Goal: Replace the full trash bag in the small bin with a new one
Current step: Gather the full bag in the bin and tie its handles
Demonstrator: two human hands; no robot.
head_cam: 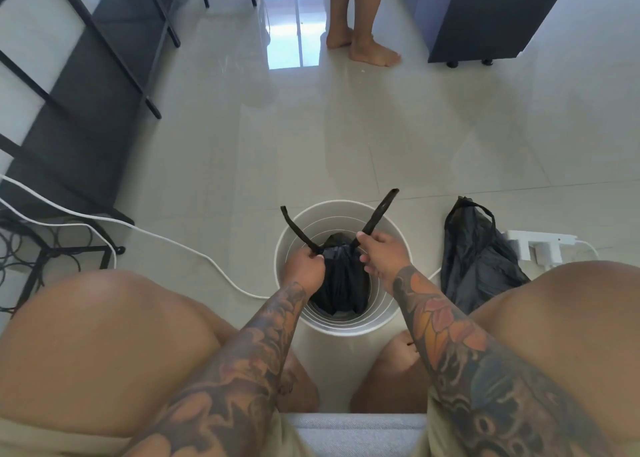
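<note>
Both forearms reach down over the white bin (341,328). The left hand (306,266) curls its fingers round one handle strip of the black trash bag (341,283), which sits inside the bin. The right hand (381,254) grips the other strip. A second black bag (476,259) lies right of the bin.

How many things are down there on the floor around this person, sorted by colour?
Black: 2, the full trash bag in the bin, gripped by the left hand and right hand, and the spare bag lying on the floor
White: 3, the bin, the power strip, the cable
Total: 5
</note>
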